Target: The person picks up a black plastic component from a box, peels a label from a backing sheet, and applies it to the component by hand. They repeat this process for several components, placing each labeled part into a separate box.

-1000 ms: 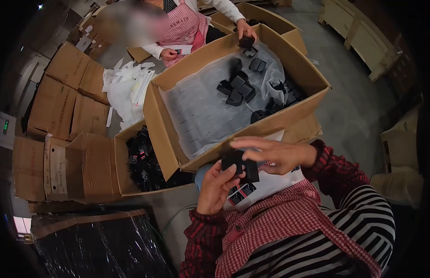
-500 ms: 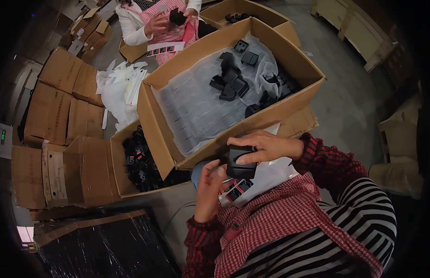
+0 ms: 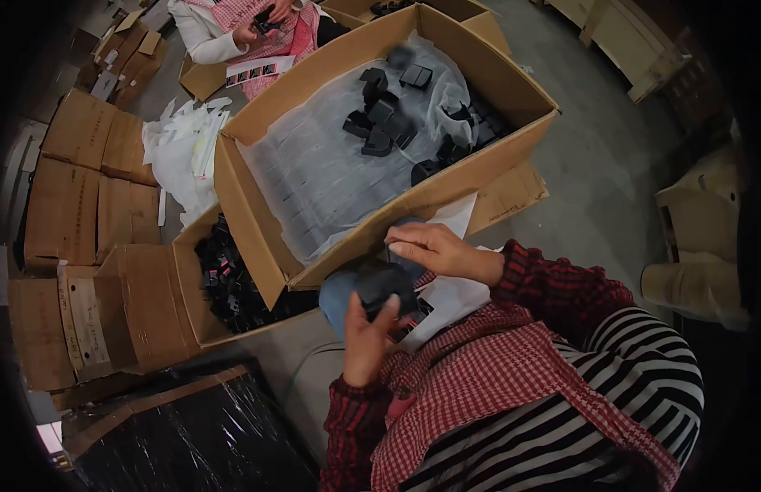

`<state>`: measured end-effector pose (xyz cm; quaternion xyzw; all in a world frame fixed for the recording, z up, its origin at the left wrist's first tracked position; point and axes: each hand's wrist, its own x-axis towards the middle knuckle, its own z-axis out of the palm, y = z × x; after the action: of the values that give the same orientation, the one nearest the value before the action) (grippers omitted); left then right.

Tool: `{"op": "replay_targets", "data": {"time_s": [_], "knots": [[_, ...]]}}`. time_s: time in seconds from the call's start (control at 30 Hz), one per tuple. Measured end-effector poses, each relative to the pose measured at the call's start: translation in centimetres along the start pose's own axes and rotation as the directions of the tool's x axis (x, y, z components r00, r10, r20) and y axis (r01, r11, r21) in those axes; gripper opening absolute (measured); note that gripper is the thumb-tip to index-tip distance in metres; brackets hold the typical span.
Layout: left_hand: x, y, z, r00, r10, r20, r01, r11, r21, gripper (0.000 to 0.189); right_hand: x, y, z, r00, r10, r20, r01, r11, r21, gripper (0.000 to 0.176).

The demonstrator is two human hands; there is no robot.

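Observation:
My left hand grips a black plastic part, blurred by motion, above my lap. Just above and to the right of this part is my right hand, its thumb and fingertips pressed together. Whether anything small is pinched there I cannot make out. Beneath my hands, a white sheet of dark labels with red marks lies on my lap, partly covered. Beyond my hands stands a big open cardboard box, where several loose black plastic parts rest on translucent plastic wrapping.
A lower carton of black pieces sits to the left, near stacked cardboard boxes. White scrap paper is piled behind. Across the box, a co-worker's hands hold a black part. A black-wrapped bundle lies front left.
The black plastic part has passed from my right hand to my left. My right hand has come away from it with fingertips together. The whole view has shifted slightly.

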<state>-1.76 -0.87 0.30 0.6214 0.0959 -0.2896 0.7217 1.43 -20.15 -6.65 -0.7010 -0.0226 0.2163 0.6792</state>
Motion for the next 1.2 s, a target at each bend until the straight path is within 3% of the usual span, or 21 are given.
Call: {"op": "replay_targets", "data": {"time_s": [0.03,0.07,0.1,0.13,0.2,0.3,0.4,0.47,0.5,0.57,0.6,0.67,0.77,0.83,0.87,0.93,1.13,1.2], "knots": [[0.3,-0.2,-0.8,0.992,0.07,-0.109,-0.073,0.997,-0.022,0.027,0.0,1.9,-0.5,0.954,-0.298,-0.033,0.275,0.914,-0.3,0.039],[0.5,-0.3,-2.0,0.991,0.072,-0.111,-0.075,0.997,-0.019,0.027,-0.3,2.2,-0.9,0.823,-0.567,0.027,0.478,0.668,-0.57,0.04],[0.4,-0.6,-3.4,0.972,0.107,-0.21,-0.112,0.994,-0.011,0.026,-1.5,2.6,-0.9,0.908,-0.389,0.156,0.406,0.723,-0.559,0.047],[0.3,-0.9,-4.6,0.942,0.135,-0.306,-0.143,0.99,-0.002,0.025,-2.3,3.1,-0.5,0.909,-0.385,0.156,0.403,0.725,-0.558,0.047],[0.1,-1.7,-5.9,0.946,0.12,-0.302,-0.13,0.991,-0.012,0.025,-3.5,4.4,0.1,0.812,-0.493,0.311,0.568,0.548,-0.614,0.051],[-0.2,-2.4,-6.1,0.934,0.135,-0.33,-0.149,0.989,-0.019,0.025,-3.6,6.4,0.3,0.824,-0.467,0.32,0.555,0.556,-0.619,0.05],[-0.1,-2.1,-3.8,0.871,0.169,-0.462,-0.19,0.982,0.001,0.03,-3.5,6.6,0.2,0.825,-0.468,0.318,0.554,0.557,-0.619,0.046],[-0.2,-1.4,-2.6,0.84,0.38,-0.387,-0.38,0.922,0.081,0.032,-3.5,5.2,-0.3,0.835,-0.456,0.307,0.541,0.584,-0.606,0.043],[0.0,-1.8,-3.1,0.84,0.381,-0.386,-0.381,0.921,0.081,0.032,-3.3,4.1,-0.7,0.872,-0.375,0.314,0.489,0.668,-0.561,0.038],[0.6,-2.6,-4.6,0.893,0.449,0.005,-0.378,0.746,0.548,0.03,-2.9,1.9,-1.3,0.899,-0.294,0.325,0.429,0.741,-0.517,0.034],[0.5,-2.3,-3.9,0.944,0.33,-0.019,-0.281,0.83,0.482,0.026,-2.8,0.8,-1.6,0.894,-0.3,0.332,0.437,0.743,-0.507,0.035],[0.3,-1.3,-2.5,0.944,0.324,0.066,-0.306,0.782,0.542,0.029,-2.6,-1.6,-2.2,0.89,-0.307,0.336,0.446,0.741,-0.503,0.036],[0.5,-0.7,-1.6,0.926,0.332,0.18,-0.373,0.724,0.581,0.033,-2.5,-4.4,-2.6,0.897,-0.187,0.401,0.364,0.827,-0.429,0.035],[1.0,-1.0,-2.1,0.999,0.039,0.018,-0.043,0.911,0.41,0.025,-2.3,-5.2,-2.7,0.774,-0.577,0.263,0.624,0.618,-0.478,0.037],[0.8,-0.9,-2.1,0.999,0.044,0.016,-0.047,0.91,0.412,0.025,-2.4,-5.7,-2.8,0.77,-0.58,0.265,0.627,0.615,-0.478,0.037],[0.0,1.0,-0.9,0.999,-0.006,-0.052,0.011,0.994,0.104,0.02,-3.0,-6.9,-3.0,0.593,-0.794,0.134,0.691,0.416,-0.592,0.046],[0.6,0.5,-0.7,0.984,0.174,-0.048,-0.155,0.95,0.273,0.019,-3.8,-5.5,-1.0,0.681,-0.721,0.13,0.607,0.456,-0.65,0.045],[0.3,1.1,-0.1,0.991,0.119,-0.055,-0.106,0.974,0.201,0.02,-3.7,-5.2,-1.0,0.679,-0.727,0.1,0.586,0.455,-0.67,0.045]]}}
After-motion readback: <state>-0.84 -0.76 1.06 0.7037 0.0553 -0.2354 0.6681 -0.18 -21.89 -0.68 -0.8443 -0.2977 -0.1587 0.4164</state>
